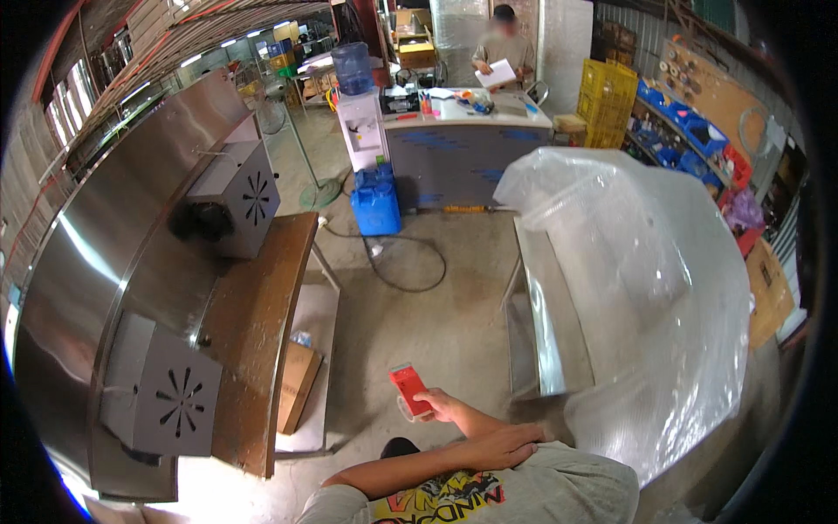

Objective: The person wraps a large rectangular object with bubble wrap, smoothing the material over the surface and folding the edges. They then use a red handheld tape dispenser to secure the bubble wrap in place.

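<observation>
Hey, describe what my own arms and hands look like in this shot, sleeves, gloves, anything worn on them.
Both hands are bare, with no gloves. The right hand and the left hand show no watch, ring or band that can be made out. The forearms are uncovered; the short sleeves of a light grey T-shirt with a yellow and red print end above the elbows.

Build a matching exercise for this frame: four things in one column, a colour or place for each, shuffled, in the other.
1. flat object in the right hand
2. left hand
3. stacked crates
4. jug on the floor

a. yellow
b. red
c. blue
d. resting on the right forearm

Pairs: 1-b, 2-d, 3-a, 4-c
</observation>
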### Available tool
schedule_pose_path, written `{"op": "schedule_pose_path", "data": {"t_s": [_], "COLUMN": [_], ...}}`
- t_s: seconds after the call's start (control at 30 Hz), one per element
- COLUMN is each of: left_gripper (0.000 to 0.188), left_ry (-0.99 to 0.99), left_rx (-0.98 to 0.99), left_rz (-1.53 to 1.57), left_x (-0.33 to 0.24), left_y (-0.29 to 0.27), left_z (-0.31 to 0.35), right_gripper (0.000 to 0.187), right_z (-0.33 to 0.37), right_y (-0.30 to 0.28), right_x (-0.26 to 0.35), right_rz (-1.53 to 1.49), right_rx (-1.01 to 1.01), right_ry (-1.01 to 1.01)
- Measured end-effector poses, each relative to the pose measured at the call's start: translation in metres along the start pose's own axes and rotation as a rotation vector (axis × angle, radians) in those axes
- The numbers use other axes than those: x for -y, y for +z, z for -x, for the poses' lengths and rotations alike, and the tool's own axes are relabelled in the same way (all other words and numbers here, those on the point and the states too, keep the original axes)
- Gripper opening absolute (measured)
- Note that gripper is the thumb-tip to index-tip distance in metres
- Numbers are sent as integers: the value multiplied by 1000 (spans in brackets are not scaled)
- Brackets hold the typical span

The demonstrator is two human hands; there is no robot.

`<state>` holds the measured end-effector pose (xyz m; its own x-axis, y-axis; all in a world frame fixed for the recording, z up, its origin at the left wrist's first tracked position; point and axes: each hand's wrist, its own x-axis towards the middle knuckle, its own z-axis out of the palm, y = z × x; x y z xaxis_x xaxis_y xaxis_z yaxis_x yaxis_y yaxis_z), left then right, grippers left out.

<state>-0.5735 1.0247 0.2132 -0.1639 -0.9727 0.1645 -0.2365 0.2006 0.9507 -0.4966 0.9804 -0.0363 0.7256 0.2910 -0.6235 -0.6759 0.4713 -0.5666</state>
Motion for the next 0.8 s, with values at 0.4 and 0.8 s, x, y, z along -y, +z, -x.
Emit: {"op": "schedule_pose_path", "data": {"t_s": [0.4, 0.8], "left_gripper": [28, 31], "left_ry": [199, 40], "left_rx": [216, 617], "left_rz": [77, 120], "left_x": [130, 243], "left_y": [-353, -621], "left_z": [-107, -303], "right_gripper": [41, 47], "right_z": [-176, -294], "right_y": [-126, -280], "right_x": [308, 574], "right_rz": [-151, -150], "right_rx": [-129, -251], "right_ry": [-38, -291]}}
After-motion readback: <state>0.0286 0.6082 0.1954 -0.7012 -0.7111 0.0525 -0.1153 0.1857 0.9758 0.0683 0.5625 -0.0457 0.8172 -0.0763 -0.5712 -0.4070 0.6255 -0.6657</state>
